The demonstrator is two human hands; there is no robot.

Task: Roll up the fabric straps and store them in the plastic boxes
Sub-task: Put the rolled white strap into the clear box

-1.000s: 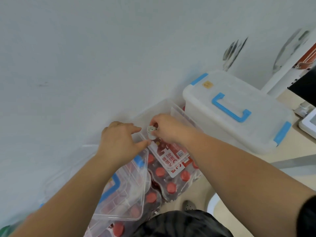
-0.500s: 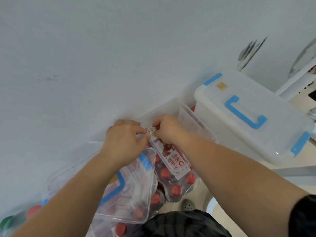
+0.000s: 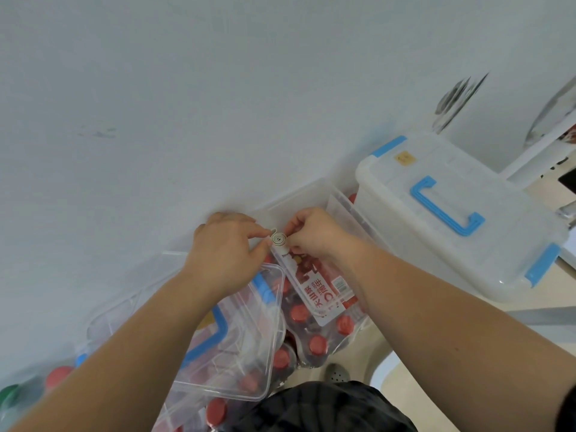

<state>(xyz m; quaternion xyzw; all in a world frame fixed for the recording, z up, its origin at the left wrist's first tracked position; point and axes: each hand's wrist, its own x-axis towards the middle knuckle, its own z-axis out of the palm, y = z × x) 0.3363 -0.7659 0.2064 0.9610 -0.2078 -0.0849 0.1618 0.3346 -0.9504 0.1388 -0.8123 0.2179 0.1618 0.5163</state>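
Observation:
A small white fabric strap (image 3: 278,239), wound into a tight spiral roll, sits between both my hands. My left hand (image 3: 227,244) pinches its left side with thumb and forefinger. My right hand (image 3: 311,232) pinches its right side, fingers curled. The roll hovers over the near rim of an open clear plastic box (image 3: 299,198) that stands against the wall. A clear lid (image 3: 237,338) with a blue handle lies below my left forearm.
A large closed white plastic box (image 3: 452,219) with blue handle and clips stands to the right. Shrink-wrapped packs of red-capped bottles (image 3: 314,307) lie beneath the hands. The grey wall (image 3: 187,104) fills the upper view. A dark garment (image 3: 318,406) is at the bottom.
The view has shifted, so the boxes sit further right. My left thumb and forefinger closed onto the roll; both hands now pinch it instead of the right hand alone.

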